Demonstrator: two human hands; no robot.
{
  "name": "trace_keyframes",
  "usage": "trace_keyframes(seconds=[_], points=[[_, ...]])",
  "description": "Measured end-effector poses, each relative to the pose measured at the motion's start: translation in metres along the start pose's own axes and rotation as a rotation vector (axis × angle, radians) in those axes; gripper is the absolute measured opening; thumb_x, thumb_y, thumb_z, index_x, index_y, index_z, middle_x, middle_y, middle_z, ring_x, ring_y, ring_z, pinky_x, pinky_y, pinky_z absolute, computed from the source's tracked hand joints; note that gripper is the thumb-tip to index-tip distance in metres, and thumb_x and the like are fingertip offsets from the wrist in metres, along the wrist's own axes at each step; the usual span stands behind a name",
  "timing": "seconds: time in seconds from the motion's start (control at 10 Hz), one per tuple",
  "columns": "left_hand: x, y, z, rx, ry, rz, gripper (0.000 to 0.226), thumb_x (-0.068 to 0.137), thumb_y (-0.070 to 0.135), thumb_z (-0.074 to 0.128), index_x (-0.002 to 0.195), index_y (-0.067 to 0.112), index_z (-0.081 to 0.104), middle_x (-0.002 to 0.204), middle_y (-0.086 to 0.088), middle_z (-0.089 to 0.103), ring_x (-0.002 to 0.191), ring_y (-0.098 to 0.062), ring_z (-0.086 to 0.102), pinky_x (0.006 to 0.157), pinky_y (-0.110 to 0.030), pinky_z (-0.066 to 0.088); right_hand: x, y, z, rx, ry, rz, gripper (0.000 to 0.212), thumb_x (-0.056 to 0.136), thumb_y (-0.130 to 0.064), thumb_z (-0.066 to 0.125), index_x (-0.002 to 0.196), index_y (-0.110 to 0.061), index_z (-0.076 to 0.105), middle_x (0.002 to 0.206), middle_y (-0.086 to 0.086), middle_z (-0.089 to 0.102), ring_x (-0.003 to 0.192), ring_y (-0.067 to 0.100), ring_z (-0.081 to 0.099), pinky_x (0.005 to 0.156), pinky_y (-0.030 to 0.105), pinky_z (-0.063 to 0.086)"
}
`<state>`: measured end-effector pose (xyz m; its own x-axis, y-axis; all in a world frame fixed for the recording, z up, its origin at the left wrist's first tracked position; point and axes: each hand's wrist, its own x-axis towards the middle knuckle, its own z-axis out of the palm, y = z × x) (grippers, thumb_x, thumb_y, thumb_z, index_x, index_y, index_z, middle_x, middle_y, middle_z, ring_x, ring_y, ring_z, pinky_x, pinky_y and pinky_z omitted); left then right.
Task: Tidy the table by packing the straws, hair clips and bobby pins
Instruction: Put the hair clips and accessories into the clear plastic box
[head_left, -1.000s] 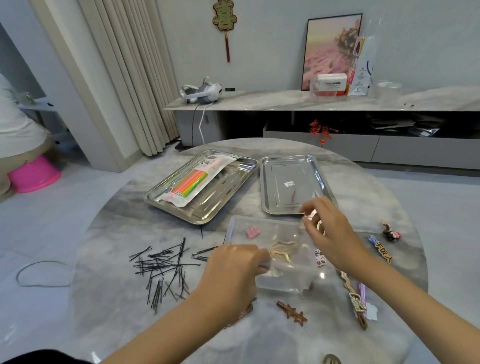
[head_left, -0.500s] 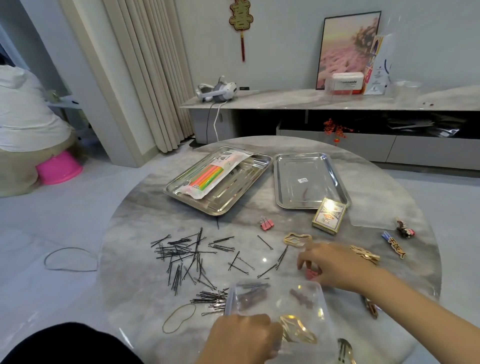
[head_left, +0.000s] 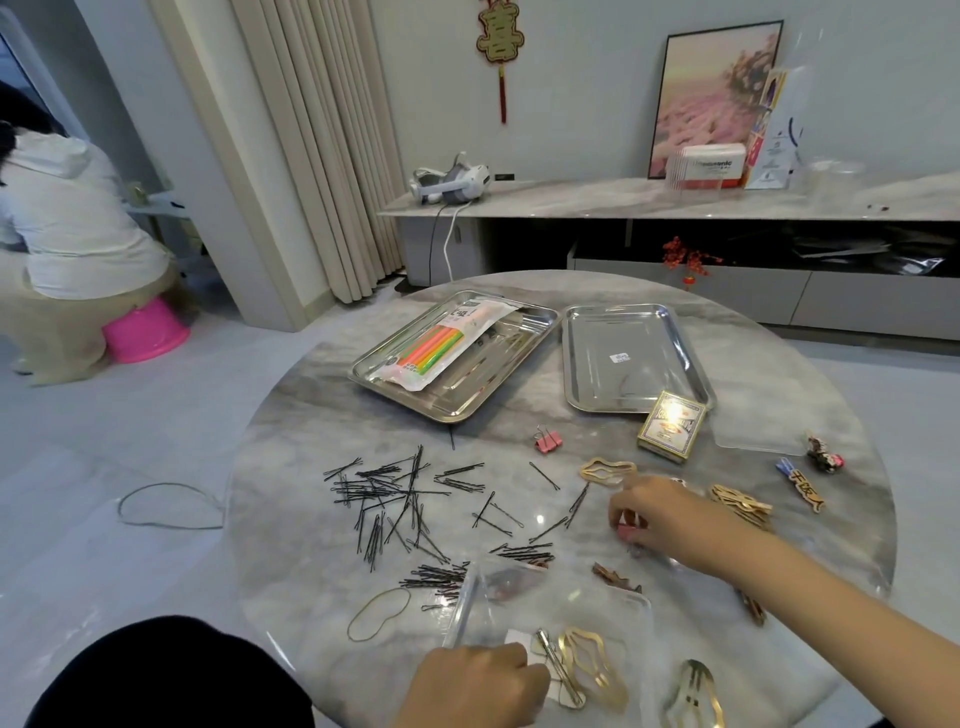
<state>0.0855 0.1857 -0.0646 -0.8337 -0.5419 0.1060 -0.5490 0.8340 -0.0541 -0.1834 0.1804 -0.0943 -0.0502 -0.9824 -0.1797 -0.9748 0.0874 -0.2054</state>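
Left grip (head_left: 478, 683) curls round the near edge of the clear box (head_left: 464, 605); right grip (head_left: 670, 519) pinches a small pink piece (head_left: 626, 531), too hidden to name. On the round marble bench (head_left: 291, 519), the far left steel tray (head_left: 452, 415) carries the packed straws (head_left: 434, 351). Gold hair clips (head_left: 589, 670) lie in the box. Black bobby pins (head_left: 384, 499) lie scattered mid-bench.

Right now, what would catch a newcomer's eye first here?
The scatter of black bobby pins across the round table's left half. Behind them, a bright pack of straws lies in the left steel tray. Up front, the right hand pinches a small pink clip while the left hand grips a clear bag.
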Motion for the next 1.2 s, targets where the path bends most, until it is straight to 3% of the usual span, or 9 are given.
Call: trace_keyframes(seconds=[0.1,0.2,0.3,0.4,0.5,0.7,0.8,1.0,1.2], points=[[0.01,-0.016,0.001,0.063,-0.007,0.068,0.041,0.024,0.047,0.086,0.046,0.027,0.058,0.042,0.013,0.047,0.03,0.001,0.043,0.031,-0.015,0.017,-0.001,-0.002,-0.005,0.02,0.096,-0.008,0.013,0.086,-0.013,0.061,0.092,-0.019,0.072,0.098,-0.004,0.058,0.094,0.014,0.057,0.079,0.028,0.047],[0.017,-0.019,-0.001,-0.15,-0.301,0.137,0.028,0.07,0.048,0.073,0.094,0.035,0.066,0.094,0.016,0.064,0.087,0.0,0.061,0.066,-0.029,0.05,-0.01,-0.014,-0.02,0.092,0.299,-0.055,0.013,0.088,-0.017,0.063,0.091,-0.023,0.073,0.089,-0.011,0.055,0.083,0.008,0.056,0.072,0.027,0.048],[0.026,-0.037,-0.021,-0.629,-0.302,0.126,0.042,0.076,0.051,0.068,0.115,0.04,0.057,0.115,0.027,0.054,0.111,0.011,0.047,0.102,-0.01,0.031,-0.023,-0.034,-0.041,0.287,0.47,-0.174,0.01,0.082,-0.021,0.073,0.087,-0.029,0.075,0.08,-0.016,0.057,0.072,0.003,0.057,0.065,0.022,0.049],[0.047,-0.058,-0.03,-0.826,-0.232,0.047,0.032,0.079,0.051,0.066,0.104,0.031,0.066,0.098,0.02,0.065,0.096,0.006,0.057,0.086,-0.015,0.045,-0.039,-0.054,-0.057,0.399,0.406,-0.305,0.01,0.079,-0.019,0.076,0.084,-0.028,0.075,0.077,-0.015,0.061,0.072,0.003,0.061,0.064,0.013,0.046],[0.071,-0.074,-0.025,-0.736,-0.104,0.021,0.02,0.087,0.042,0.059,0.103,0.032,0.065,0.099,0.019,0.064,0.094,0.009,0.055,0.083,-0.014,0.045,-0.049,-0.071,-0.055,0.393,0.209,-0.385,0.006,0.081,-0.025,0.072,0.086,-0.028,0.073,0.08,-0.013,0.065,0.077,0.002,0.06,0.07,0.018,0.049],[0.104,-0.087,0.007,-0.59,-0.216,0.083,0.025,0.085,0.042,0.063,0.11,0.04,0.061,0.107,0.018,0.057,0.101,0.006,0.049,0.091,-0.018,0.042,-0.047,-0.08,-0.03,0.12,0.082,-0.485,0.012,0.082,-0.037,0.064,0.09,-0.031,0.07,0.086,-0.006,0.062,0.084,0.008,0.05,0.061,0.012,0.026],[0.108,-0.082,0.011,-0.559,-0.284,0.097,0.025,0.087,0.046,0.058,0.111,0.038,0.061,0.109,0.015,0.057,0.101,0.005,0.05,0.092,-0.022,0.044,-0.048,-0.078,-0.022,-0.025,0.055,-0.487,0.009,0.065,-0.038,0.071,0.072,-0.035,0.068,0.068,-0.012,0.054,0.067,0.004,0.049,0.051,0.007,0.014],[0.107,-0.076,0.006,-0.517,-0.481,0.199,0.034,0.078,0.049,0.066,0.107,0.029,0.064,0.104,0.011,0.063,0.096,0.0,0.053,0.084,-0.022,0.045,-0.042,-0.071,-0.007,-0.144,0.05,-0.51,0.024,0.049,-0.039,0.076,0.062,-0.031,0.056,0.06,-0.013,0.019,0.062,0.007,0.049,0.055,0.017,0.023],[0.103,-0.064,0.022,-0.184,-0.361,0.251,0.021,0.092,0.032,0.049,0.089,0.013,0.057,0.088,-0.007,0.063,0.085,-0.021,0.055,0.062,-0.028,0.032,-0.038,-0.071,-0.013,-0.051,0.038,-0.494,0.013,0.068,-0.035,0.074,0.077,-0.031,0.067,0.07,-0.009,0.051,0.074,0.011,0.053,0.058,0.02,0.03]])
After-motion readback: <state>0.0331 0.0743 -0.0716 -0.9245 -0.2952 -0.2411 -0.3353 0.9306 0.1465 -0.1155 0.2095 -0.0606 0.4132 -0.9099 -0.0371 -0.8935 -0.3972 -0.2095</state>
